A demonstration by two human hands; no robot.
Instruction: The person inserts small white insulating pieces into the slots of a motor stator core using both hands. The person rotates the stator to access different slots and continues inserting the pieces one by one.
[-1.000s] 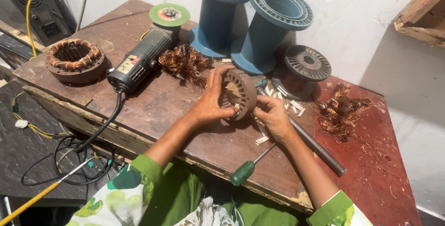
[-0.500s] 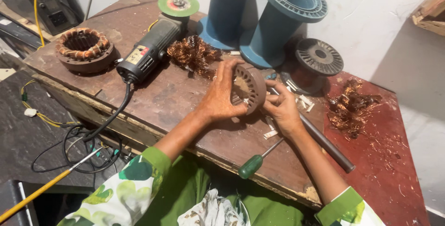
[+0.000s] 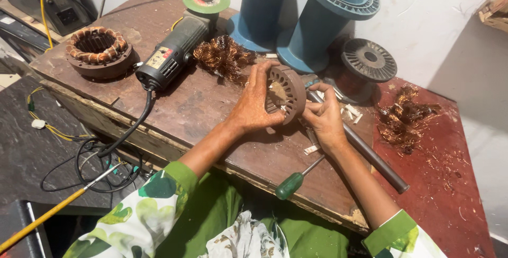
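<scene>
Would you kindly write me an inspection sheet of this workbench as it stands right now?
Surface: worn wooden bench, red-stained at its right end.
Job's things: slotted stator core, held on edge above the bench.
Clutter: angle grinder, wound stator, copper wire tangles, two blue spools, small dark spool, steel rod, green-handled screwdriver, pale slips.
Grippers: left hand grips the core; right hand pinches at its rim.
Cables: grinder cord drops off the front edge to coiled wires.
Surroundings: white wall, dark box at top left.

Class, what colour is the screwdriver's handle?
Green. The screwdriver lies near the bench's front edge, below the right hand; the head view shows it.
</scene>
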